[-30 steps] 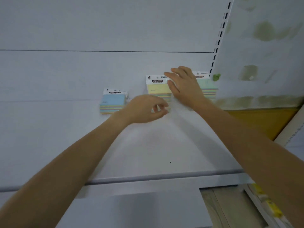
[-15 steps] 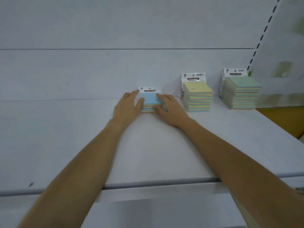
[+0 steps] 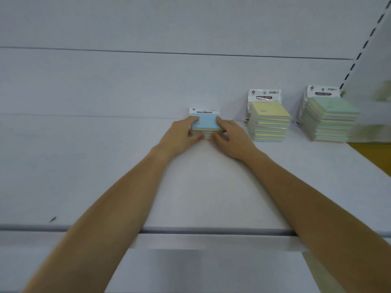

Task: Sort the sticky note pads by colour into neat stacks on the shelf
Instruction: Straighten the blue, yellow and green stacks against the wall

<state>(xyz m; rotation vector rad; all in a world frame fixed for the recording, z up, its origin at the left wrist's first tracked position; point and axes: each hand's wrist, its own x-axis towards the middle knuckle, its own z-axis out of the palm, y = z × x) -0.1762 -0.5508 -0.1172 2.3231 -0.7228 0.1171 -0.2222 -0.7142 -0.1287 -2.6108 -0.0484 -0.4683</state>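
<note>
In the middle of the frame, the blue stack point(image 3: 206, 124) on the shelf point(image 3: 190, 187) is gripped from both sides by the left hand point(image 3: 182, 138) and right hand point(image 3: 232, 138), and should be squeezed gently until its edges are lined up, while the yellow stack point(image 3: 269, 123), touched a second ago, is now left alone.

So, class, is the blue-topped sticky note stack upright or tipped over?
Upright: the blue-topped stack sits level on the shelf, gripped at its sides by the left hand and right hand.
</note>
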